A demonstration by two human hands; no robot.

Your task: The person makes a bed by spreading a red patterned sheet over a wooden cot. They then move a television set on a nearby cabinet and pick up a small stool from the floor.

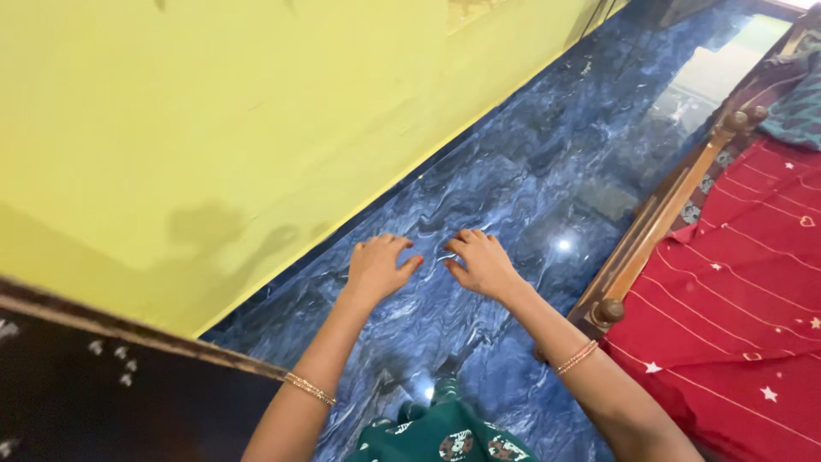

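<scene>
Here, both hands hang in the middle of the frame above a glossy blue marbled floor. The left hand is loosely open, fingers curled downward and thumb pointing toward the other hand; it holds nothing. The right hand mirrors it, fingers half bent, palm down, also empty. The two are near each other but apart, with a narrow strip of floor showing between the thumbs. Whether the fingertips touch anything cannot be told; they seem to hover in the air.

Each wrist carries a thin gold bangle, the other bangle sitting lower right on the forearm. At the bottom centre a green patterned garment covers the person's front.

A yellow wall fills the upper left, meeting the floor along a diagonal line. In the lower left lies a dark fabric with small white marks. Down the right edge runs a wooden bed frame with round knobs, and on it a red bedsheet printed with white stars, hearts and stripes.

As a judgement, the nearest thing to handle is the bed at the right; keeping both hands level and evenly spaced would suit any two-handed reach toward it.
</scene>
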